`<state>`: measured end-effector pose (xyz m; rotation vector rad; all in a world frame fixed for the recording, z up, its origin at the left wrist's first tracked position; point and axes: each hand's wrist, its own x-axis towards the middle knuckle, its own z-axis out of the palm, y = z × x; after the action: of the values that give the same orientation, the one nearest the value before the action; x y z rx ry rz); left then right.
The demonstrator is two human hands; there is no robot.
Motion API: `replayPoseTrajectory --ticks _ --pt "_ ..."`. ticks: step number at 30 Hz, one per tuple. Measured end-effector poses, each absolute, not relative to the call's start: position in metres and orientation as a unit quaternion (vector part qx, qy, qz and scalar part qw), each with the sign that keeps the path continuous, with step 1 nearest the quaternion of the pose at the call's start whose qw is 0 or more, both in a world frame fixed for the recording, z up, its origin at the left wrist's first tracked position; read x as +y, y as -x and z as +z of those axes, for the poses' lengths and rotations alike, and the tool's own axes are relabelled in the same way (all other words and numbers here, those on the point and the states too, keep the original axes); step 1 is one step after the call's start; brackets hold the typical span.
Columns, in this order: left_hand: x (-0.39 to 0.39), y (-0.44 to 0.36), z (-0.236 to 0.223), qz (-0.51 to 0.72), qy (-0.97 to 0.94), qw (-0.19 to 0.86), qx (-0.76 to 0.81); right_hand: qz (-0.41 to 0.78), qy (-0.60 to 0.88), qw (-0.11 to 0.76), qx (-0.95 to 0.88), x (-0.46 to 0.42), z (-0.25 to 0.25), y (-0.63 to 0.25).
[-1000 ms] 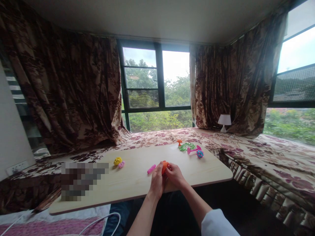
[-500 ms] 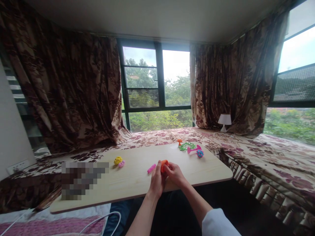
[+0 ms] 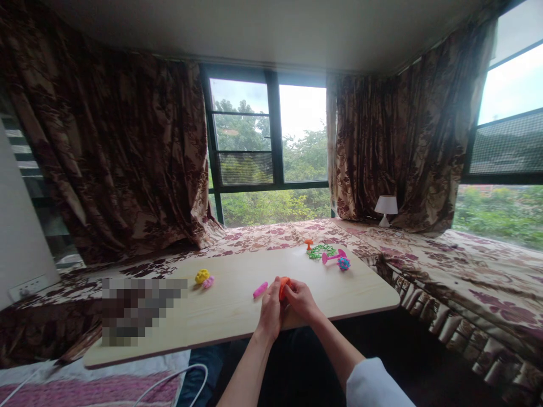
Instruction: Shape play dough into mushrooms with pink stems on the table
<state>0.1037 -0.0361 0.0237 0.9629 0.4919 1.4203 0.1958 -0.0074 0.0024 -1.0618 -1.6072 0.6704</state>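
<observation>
Above the pale table (image 3: 229,319), near its front edge: left hand (image 3: 270,311) and right hand (image 3: 302,301) both clamped on the orange piece (image 3: 284,284). It sits between the fingers, top exposed, rest hidden. Pink stick (image 3: 260,290) lies just beside the left hand.

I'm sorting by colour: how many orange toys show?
2: an orange piece between the left hand and right hand; an orange mushroom-shaped toy at the back of the table. Hands may hide more.
</observation>
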Motion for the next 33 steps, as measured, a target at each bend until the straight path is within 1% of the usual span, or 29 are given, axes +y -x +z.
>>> replayPoseTrajectory --ticks 19,27,33 --pt "-0.0379 -0.1048 0.0261 0.625 -0.436 0.603 0.233 0.292 0.434 0.528 -0.669 -0.0108 0.0064 -0.1990" --pt "-0.0378 -0.1026 0.0244 0.618 -0.433 0.610 0.242 0.297 0.437 0.528 -0.665 -0.0098 0.0012 -0.1957" --pt "-0.0397 -0.1032 0.0285 0.629 -0.421 0.606 0.245 0.303 0.427 0.533 -0.664 -0.0125 0.0069 -0.1964"
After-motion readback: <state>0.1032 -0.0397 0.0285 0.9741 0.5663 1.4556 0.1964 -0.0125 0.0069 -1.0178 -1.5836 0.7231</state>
